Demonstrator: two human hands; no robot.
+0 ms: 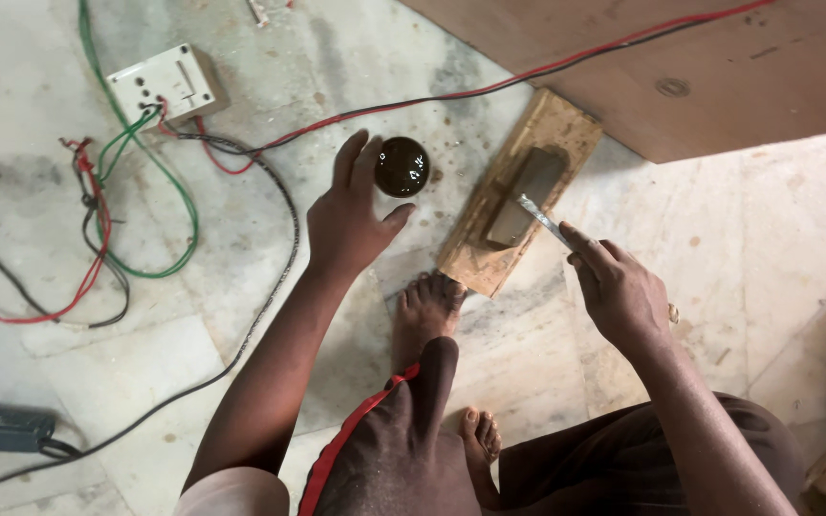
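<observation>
Thin metal blade [539, 216] pinched in right hand [620, 291], tip resting on a grey stone [528, 194] set in a wood block [516, 191] on the floor, just ahead of that hand. Left hand [349, 220] spread wide, empty, fingertips touching a small dark bowl [402, 166]. Bare foot [424, 315] props the block's near end. Risks, as I judge: blade could skid toward the toes; bowl could tip if nudged.

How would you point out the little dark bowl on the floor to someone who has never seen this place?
Start at the wooden block holding a grey sharpening stone, lying on the marble floor. Just to its left, at the fingertips of the left hand, sits the bowl. It is the only round, glossy, dark thing among wires and flat pieces.
</observation>
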